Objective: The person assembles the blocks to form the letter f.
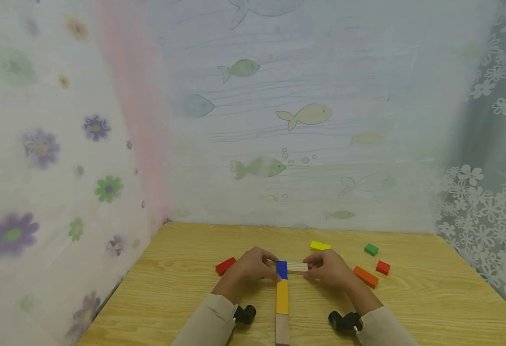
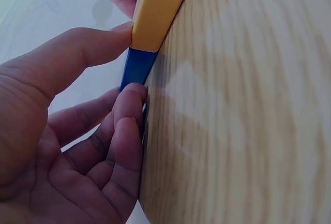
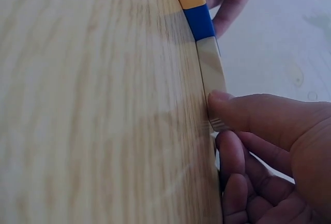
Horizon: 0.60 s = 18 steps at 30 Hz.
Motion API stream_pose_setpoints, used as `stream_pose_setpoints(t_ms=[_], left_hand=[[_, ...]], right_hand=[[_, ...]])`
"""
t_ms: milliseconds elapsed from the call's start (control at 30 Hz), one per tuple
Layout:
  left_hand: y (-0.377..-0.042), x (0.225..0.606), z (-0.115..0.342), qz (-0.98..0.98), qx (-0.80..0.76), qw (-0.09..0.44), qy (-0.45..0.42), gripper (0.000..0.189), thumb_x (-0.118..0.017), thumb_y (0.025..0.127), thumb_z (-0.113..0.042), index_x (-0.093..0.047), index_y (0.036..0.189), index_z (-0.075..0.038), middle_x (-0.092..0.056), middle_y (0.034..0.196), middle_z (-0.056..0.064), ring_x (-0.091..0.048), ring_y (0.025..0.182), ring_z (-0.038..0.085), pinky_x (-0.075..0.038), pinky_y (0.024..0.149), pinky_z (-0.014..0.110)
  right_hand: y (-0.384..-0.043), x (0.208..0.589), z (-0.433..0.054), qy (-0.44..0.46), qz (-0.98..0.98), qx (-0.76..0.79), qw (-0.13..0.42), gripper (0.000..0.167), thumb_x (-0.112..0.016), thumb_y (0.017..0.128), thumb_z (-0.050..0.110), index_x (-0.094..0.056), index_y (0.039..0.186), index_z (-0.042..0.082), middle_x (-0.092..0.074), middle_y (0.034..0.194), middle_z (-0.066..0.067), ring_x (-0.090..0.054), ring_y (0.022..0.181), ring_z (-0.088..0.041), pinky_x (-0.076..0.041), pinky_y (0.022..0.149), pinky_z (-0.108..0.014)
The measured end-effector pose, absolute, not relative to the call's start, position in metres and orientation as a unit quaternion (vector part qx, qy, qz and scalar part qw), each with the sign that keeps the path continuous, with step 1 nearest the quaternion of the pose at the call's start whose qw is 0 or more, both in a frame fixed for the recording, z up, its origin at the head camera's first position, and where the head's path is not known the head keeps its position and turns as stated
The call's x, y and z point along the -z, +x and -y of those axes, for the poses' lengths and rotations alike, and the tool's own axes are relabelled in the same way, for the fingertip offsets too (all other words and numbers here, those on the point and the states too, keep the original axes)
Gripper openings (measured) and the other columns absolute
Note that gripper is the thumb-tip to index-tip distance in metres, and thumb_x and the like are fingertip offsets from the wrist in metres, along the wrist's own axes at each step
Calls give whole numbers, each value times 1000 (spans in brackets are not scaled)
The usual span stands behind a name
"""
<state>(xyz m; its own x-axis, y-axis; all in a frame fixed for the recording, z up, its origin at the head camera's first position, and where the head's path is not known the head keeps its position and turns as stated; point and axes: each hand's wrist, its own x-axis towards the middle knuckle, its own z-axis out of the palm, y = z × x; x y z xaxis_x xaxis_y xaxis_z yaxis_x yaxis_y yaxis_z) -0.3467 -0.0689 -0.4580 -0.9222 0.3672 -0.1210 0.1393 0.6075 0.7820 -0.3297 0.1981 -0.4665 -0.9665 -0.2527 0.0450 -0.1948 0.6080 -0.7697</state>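
A row of blocks lies on the wooden table: a pale wooden block [image 1: 282, 329] nearest, then an orange-yellow block [image 1: 282, 297], then a blue block [image 1: 281, 269] at the far end. My left hand [image 1: 253, 265] pinches the blue block, its thumb near the seam with the orange-yellow one in the left wrist view. To the right, a second pale wooden block [image 1: 297, 266] reaches sideways and meets the blue block. My right hand [image 1: 328, 269] holds its outer end between thumb and fingers, as the right wrist view shows with the pale block [image 3: 211, 69].
Right of my hands lie a yellow block [image 1: 320, 246], a green block [image 1: 371, 249], a small red block [image 1: 383, 267] and an orange block [image 1: 366, 277]. Another red block [image 1: 225, 265] is beside my left hand. A fish-patterned curtain [image 1: 300, 202] hangs behind the table [image 1: 158, 298].
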Motion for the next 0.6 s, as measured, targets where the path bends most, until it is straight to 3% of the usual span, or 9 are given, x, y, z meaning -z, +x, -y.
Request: stream_pose_setpoints(t_ms=[600], left_hand=[[-344, 456, 70, -885, -419, 141, 146, 56, -94, 75, -27, -72, 125, -12, -71, 96, 0, -65, 86, 19, -58, 84, 43]], right_hand=[[-332, 469, -200, -134, -891, 431, 39, 36, -88, 83, 19, -77, 115, 5, -70, 96, -2, -63, 88, -16, -55, 77, -29]])
